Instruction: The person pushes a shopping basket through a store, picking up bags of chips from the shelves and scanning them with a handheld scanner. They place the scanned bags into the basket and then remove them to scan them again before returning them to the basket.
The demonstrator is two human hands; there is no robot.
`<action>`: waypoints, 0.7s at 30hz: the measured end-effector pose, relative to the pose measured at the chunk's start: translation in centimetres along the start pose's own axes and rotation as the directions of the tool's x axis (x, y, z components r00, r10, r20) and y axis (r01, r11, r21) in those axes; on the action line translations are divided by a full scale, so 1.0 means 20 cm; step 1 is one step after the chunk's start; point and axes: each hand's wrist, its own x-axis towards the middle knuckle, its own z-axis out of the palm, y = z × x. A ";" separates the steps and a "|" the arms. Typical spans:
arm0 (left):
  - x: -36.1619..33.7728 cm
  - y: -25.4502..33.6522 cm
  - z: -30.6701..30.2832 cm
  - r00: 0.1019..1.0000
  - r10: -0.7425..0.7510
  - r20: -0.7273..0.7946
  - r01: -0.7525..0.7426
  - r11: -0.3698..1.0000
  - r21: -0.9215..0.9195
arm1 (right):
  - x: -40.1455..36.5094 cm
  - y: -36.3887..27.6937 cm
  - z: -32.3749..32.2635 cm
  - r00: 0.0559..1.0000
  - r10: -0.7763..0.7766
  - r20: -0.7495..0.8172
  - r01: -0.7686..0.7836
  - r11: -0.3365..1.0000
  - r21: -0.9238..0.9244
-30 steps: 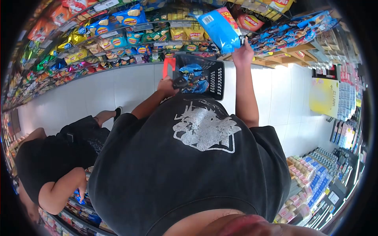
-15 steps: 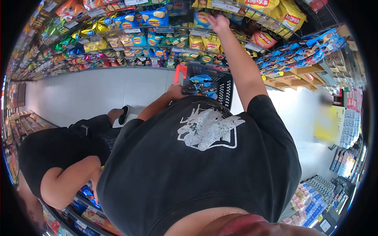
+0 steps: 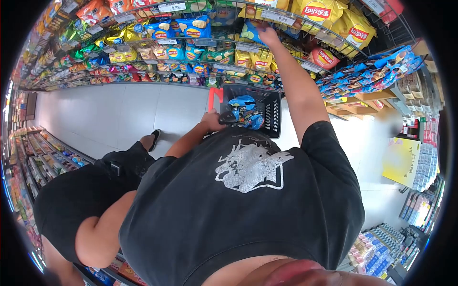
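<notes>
My right hand [image 3: 268, 36] reaches up into the snack shelf, with its fingers closed at the edge of a blue-green bag of chips [image 3: 251, 32]; the fingertips are in shadow and partly blurred. Low in front of my body, my left hand [image 3: 213, 121] is wrapped round a black handle-like piece [image 3: 227, 117] at the near side of a black shopping basket [image 3: 272, 112]. The basket has a red handle part [image 3: 214, 98] on its left and blue snack bags [image 3: 244, 101] inside.
Shelves of chips run across the front, with yellow Lay's bags [image 3: 318, 10] at upper right. Blue snack packs [image 3: 369, 71] hang on the right. Another person [image 3: 71, 195] in dark clothes stands close on my left. A yellow sign [image 3: 400, 161] stands farther right.
My right hand's fingers, spread before, have closed in at the chip bag. The view has shifted, so shelves and basket sit lower. My left hand keeps its grip.
</notes>
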 end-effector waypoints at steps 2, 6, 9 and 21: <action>-0.02 0.00 0.01 1.000 -0.012 -0.005 0.012 1.000 -0.006 | 0.00 0.07 0.08 0.995 0.037 0.089 -0.013 0.967 -0.256; -0.05 0.03 -0.02 0.999 -0.018 0.031 0.017 0.998 0.055 | -0.28 -0.18 0.14 0.969 0.245 0.027 -0.194 0.825 -0.531; -0.08 0.02 0.00 1.000 0.024 0.004 -0.024 0.995 0.095 | -0.14 -0.08 0.16 0.932 0.337 0.131 -0.224 0.823 -0.522; -0.18 0.02 0.01 0.995 0.043 -0.087 -0.034 0.995 0.097 | 0.07 0.03 0.13 0.914 0.330 0.236 -0.219 0.891 -0.399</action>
